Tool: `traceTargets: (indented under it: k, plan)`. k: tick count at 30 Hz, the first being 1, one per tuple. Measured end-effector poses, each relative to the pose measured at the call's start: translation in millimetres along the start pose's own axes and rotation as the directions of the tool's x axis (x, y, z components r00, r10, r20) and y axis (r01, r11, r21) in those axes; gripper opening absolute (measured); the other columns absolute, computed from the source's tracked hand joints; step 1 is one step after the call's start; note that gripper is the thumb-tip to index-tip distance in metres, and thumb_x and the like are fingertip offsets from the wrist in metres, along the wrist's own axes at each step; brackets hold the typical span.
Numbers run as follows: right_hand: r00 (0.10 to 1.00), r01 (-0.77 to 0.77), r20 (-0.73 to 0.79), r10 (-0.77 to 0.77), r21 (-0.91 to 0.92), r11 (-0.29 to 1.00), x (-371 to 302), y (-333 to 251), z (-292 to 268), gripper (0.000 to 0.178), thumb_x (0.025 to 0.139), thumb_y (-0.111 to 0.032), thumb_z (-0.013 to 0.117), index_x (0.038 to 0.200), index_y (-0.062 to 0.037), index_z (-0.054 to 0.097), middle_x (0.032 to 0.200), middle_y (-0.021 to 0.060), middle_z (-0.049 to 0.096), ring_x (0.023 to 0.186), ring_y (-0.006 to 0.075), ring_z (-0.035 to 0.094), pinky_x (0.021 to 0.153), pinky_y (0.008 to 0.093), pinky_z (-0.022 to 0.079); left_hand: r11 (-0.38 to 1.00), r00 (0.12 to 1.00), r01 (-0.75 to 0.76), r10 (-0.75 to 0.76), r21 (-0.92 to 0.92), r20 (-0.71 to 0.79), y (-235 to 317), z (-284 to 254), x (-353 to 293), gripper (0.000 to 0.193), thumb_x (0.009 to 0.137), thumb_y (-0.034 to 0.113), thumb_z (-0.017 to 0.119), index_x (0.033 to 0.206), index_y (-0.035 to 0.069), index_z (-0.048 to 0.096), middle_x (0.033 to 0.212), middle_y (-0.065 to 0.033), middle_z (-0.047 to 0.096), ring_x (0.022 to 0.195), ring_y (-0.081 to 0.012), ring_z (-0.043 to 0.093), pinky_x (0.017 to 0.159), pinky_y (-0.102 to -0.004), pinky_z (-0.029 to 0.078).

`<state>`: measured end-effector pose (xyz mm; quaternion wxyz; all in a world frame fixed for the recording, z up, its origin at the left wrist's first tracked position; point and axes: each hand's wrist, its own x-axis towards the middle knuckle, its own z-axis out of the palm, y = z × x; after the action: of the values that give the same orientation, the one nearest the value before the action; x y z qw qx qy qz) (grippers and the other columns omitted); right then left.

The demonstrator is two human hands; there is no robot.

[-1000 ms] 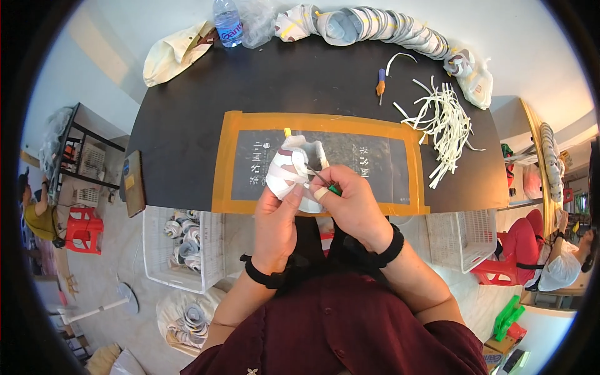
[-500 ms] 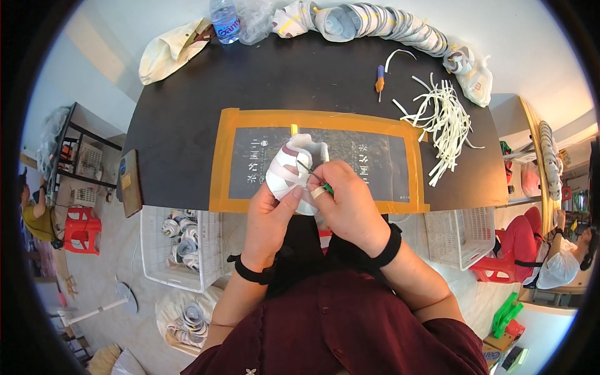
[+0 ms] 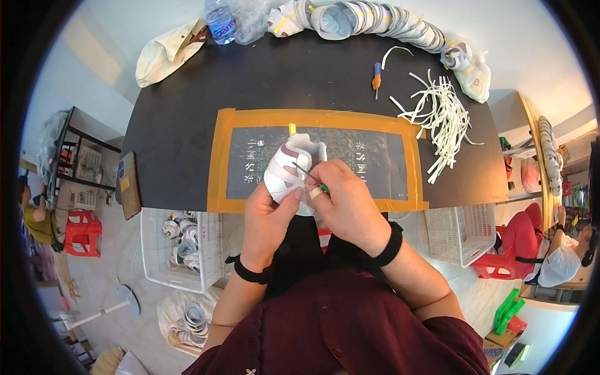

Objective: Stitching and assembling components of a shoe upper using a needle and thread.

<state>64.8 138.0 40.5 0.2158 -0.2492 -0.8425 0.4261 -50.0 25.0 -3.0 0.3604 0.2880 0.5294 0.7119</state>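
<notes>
In front of me I hold a white shoe upper [image 3: 282,170] with brown and pale pink panels and a yellow tab at its far end. My left hand [image 3: 267,219] is closed on its near left side, thumb on top. My right hand [image 3: 350,203] pinches a thin metal pick [image 3: 300,169] with a green handle, mostly hidden by the fingers. The pick's dark shaft points left across the upper's opening; whether its tip touches the material I cannot tell. A tan band wraps one right finger.
Beneath lies a sheet edged with orange tape [image 3: 409,165] on the dark table [image 3: 187,81]. Farther right are white strips [image 3: 442,119] and an orange-and-blue screwdriver [image 3: 376,81]. Nested uppers [image 3: 381,24] line the back; a phone [image 3: 130,186] sits left. Crates [image 3: 181,284] stand below.
The pick's shaft has shifted left and now lies more plainly over the upper. Both hands keep their grips, and the whole view has slid slightly.
</notes>
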Motion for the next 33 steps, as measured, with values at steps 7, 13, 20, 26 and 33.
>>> traceTargets:
  k: [7, 13, 20, 26, 33]
  plan:
    - [0.999, 0.044, 0.020, -0.044, -0.017, 0.999, 3, 2, -1, 0.011, 0.089, -0.009, 0.061, 0.095, -0.0028, 0.055, 0.096, 0.0198, 0.057, 0.084, 0.0424, 0.060, 0.073, 0.0464, 0.051, 0.997, 1.000, 0.017, -0.019, -0.072, -0.024, -3, 0, 2, 0.034, 0.092, 0.004, 0.066, 0.125, 0.000, 0.057, 0.114, -0.0029, 0.064, 0.102, -0.0089, 0.059, 0.087, -0.0266, 0.048]
    - [0.999, 0.026, 0.038, -0.025, -0.024, 0.999, 3, 1, -2, 0.010, 0.089, -0.009, 0.060, 0.095, -0.0025, 0.055, 0.096, 0.0200, 0.057, 0.085, 0.0424, 0.061, 0.074, 0.0468, 0.051, 0.996, 0.999, 0.020, -0.024, -0.089, -0.036, -5, 1, 2, 0.032, 0.092, 0.003, 0.066, 0.123, 0.000, 0.059, 0.113, -0.0033, 0.065, 0.101, -0.0090, 0.059, 0.087, -0.0265, 0.048]
    - [0.998, 0.041, 0.041, -0.039, -0.034, 0.999, 4, 2, -2, 0.013, 0.089, -0.011, 0.061, 0.096, -0.0017, 0.055, 0.097, 0.0203, 0.057, 0.085, 0.0428, 0.061, 0.074, 0.0474, 0.051, 0.996, 0.999, -0.003, -0.001, -0.087, -0.048, -6, 1, 2, 0.030, 0.092, 0.003, 0.066, 0.120, 0.000, 0.060, 0.111, -0.0028, 0.066, 0.098, -0.0082, 0.060, 0.085, -0.0257, 0.049]
    - [0.989, 0.062, -0.131, -0.072, -0.079, 0.995, -12, -23, -8, 0.019, 0.091, -0.014, 0.062, 0.101, -0.0024, 0.052, 0.095, 0.0173, 0.056, 0.083, 0.0411, 0.062, 0.073, 0.0462, 0.052, 0.989, 0.992, 0.010, -0.028, -0.148, -0.122, -5, 9, 5, 0.029, 0.092, 0.002, 0.064, 0.121, -0.001, 0.058, 0.112, -0.0032, 0.065, 0.098, -0.0084, 0.060, 0.085, -0.0253, 0.049]
    - [0.993, -0.026, -0.104, 0.057, 0.284, 0.958, -16, 2, -6, 0.014, 0.090, -0.007, 0.062, 0.099, -0.0020, 0.053, 0.089, 0.0158, 0.059, 0.079, 0.0350, 0.061, 0.070, 0.0384, 0.050, 0.987, 0.990, 0.040, -0.060, -0.156, -0.124, -2, 10, 4, 0.029, 0.094, 0.003, 0.062, 0.123, 0.000, 0.057, 0.113, -0.0038, 0.064, 0.099, -0.0091, 0.061, 0.085, -0.0256, 0.050]
